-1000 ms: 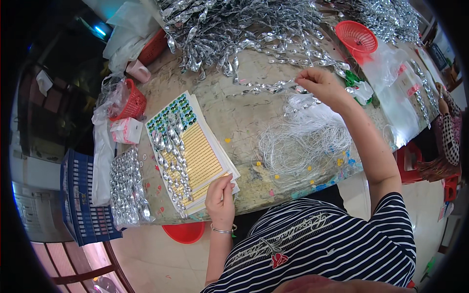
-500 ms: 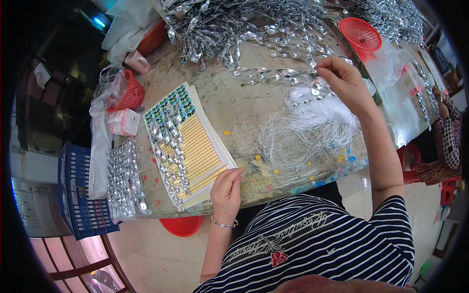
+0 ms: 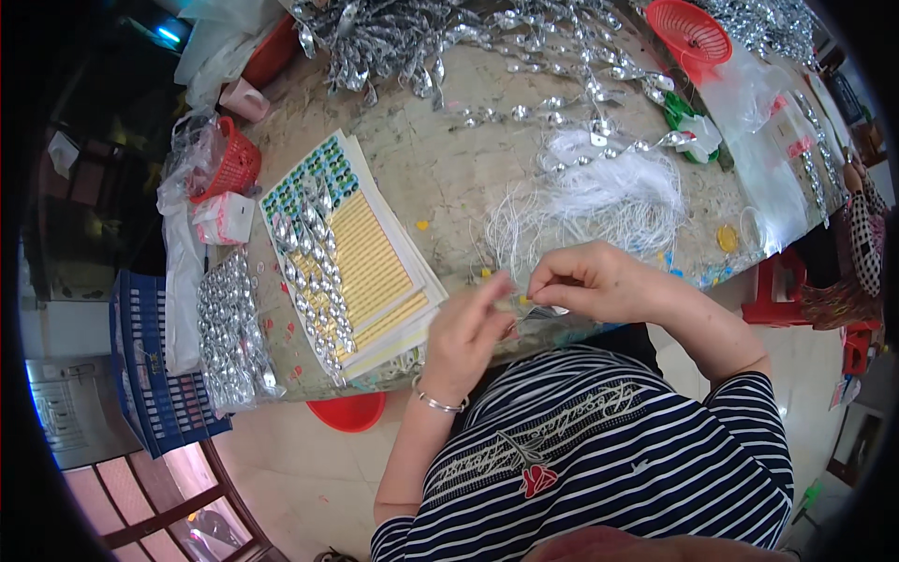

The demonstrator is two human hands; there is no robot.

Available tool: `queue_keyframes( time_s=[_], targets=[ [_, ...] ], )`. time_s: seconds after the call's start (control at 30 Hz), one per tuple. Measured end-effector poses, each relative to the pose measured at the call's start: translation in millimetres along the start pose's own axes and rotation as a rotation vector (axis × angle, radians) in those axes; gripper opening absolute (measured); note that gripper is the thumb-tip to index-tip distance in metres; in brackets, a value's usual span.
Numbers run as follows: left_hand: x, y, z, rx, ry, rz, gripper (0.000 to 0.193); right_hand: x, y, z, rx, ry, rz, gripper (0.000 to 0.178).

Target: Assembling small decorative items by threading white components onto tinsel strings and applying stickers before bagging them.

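Near the table's front edge, my right hand (image 3: 590,281) is closed in a pinch on a silver twisted strip (image 3: 546,312), a shiny bit of which shows below the fingertips. Just to its left is my left hand (image 3: 466,335), its fingers apart and slightly blurred, with nothing visible in them. Beyond my right hand lies a loose heap of white string (image 3: 618,192). Several silver twisted strips are spread behind the string. Left of my hands, sticker sheets (image 3: 370,272) in yellow and blue-green lie stacked, with a bunch of silver spirals (image 3: 314,267) on top.
A big pile of silver spirals (image 3: 393,47) covers the far side. Red baskets (image 3: 234,164) stand left and far right, with a pink cup (image 3: 245,100) at the back left. Packed silver spirals (image 3: 229,337) lie near a blue crate (image 3: 154,375). Another person's checkered sleeve (image 3: 866,229) shows at right.
My right hand has come back from the far strips to the front edge, beside my left hand. My left hand has moved slightly right and its fingers have spread. The view has shifted a little.
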State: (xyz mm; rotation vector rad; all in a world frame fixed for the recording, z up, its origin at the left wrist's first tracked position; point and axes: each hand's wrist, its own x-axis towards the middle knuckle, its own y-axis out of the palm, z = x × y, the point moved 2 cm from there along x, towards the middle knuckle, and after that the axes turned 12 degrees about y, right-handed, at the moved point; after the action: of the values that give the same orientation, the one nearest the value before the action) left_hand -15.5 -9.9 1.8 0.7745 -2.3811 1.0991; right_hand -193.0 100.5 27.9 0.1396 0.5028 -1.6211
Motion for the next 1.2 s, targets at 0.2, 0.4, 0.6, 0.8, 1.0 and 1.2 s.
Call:
queue_keyframes(
  time_s=[0.2,0.4,0.6,0.8,1.0,1.2],
  targets=[
    [-21.7,25.2,-4.9,-0.49,-0.536,0.409,0.035,14.5,15.1,-25.5,0.058,0.133,0.048,0.014],
    [-54.3,11.1,14.0,-0.517,-0.77,0.158,0.031,59.6,-4.8,-49.0,-0.189,-0.108,-0.338,0.017],
    [-83.0,7.5,27.3,-0.627,-0.804,-0.028,0.032,103.1,24.1,-40.6,-0.384,-0.222,-0.388,0.018],
    [-87.4,2.4,31.9,-0.665,-0.778,-0.128,0.038,117.6,52.4,-46.3,-0.633,-0.307,-0.679,0.018],
    [-88.7,0.9,35.9,-0.661,-0.778,-0.115,0.043,124.2,53.2,-49.8,-0.563,-0.288,-0.589,0.011],
    [-79.7,-5.8,34.2,-0.739,-0.842,-0.133,0.046,87.3,34.6,-17.3,0.045,0.033,-0.244,0.012]
  ],
)
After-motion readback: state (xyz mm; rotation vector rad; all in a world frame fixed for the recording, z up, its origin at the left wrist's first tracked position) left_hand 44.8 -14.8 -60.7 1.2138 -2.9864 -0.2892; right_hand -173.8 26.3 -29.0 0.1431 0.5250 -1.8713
